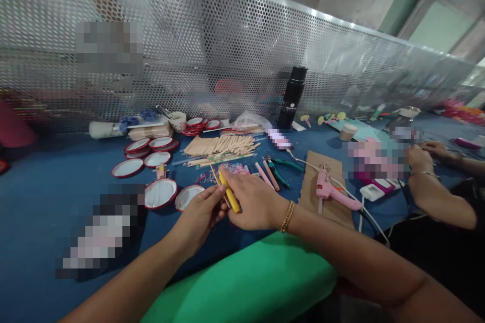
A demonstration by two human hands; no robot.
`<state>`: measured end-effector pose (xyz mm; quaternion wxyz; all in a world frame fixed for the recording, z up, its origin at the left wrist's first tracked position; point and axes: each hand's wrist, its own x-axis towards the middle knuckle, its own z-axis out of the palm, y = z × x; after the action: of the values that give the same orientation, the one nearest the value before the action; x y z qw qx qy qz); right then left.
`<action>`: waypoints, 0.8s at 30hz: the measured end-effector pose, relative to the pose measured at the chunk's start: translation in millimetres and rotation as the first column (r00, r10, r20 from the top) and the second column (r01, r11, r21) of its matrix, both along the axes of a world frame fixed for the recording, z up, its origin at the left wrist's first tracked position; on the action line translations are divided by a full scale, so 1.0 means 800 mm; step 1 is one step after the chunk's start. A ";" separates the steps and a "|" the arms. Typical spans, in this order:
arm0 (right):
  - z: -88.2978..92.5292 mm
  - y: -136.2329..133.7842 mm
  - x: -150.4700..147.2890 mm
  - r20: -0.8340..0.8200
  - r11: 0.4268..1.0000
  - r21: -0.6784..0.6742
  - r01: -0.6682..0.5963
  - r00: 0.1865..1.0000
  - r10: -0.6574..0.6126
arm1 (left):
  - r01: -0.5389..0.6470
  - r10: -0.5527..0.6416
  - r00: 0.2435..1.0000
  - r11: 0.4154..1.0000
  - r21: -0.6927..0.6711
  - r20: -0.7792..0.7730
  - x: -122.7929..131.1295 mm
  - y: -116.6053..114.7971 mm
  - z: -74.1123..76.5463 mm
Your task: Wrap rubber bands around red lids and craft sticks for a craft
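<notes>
Pinched in my left hand [202, 212] is a thin wooden stick [214, 174], pointing up and away from me. My right hand [255, 199] is wrapped round a slim yellow utility knife [230, 194], held right against the stick; its blade does not show clearly. Both hands meet above the front of the table. Just beyond them lies a tangle of pink and blue strings [238, 167]. A pile of flat wooden sticks [220, 145] lies farther back. Round white lids with red rims [161, 193] sit beside my left hand.
Green-handled pliers [278, 176] and a pink glue gun [333, 192] on cardboard [308, 181] lie to the right. A black bottle [292, 98] stands before the perforated metal screen [242, 45]. At far right, another person's hands [420, 159] work. Green cloth [257, 277] covers my lap.
</notes>
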<state>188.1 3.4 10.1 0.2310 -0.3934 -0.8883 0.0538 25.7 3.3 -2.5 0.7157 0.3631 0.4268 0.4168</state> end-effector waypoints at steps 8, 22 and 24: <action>-0.008 -0.009 -0.005 -0.133 0.999 -0.006 -0.051 0.990 0.050 | -0.036 0.035 0.999 0.999 -0.013 -0.019 -0.003 0.001 -0.004; -0.007 -0.003 0.004 -0.391 0.987 -0.106 0.121 0.907 -0.153 | -0.036 0.035 0.996 0.999 -0.011 -0.082 -0.003 0.001 0.001; -0.004 -0.004 0.004 -0.436 0.985 -0.101 0.136 0.884 -0.167 | -0.055 0.053 0.995 0.998 -0.029 -0.080 -0.001 -0.001 -0.002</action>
<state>191.4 0.3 6.9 0.4172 -0.4466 -0.7765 0.1537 24.6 2.7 -3.9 0.6921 0.3567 0.4711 0.4145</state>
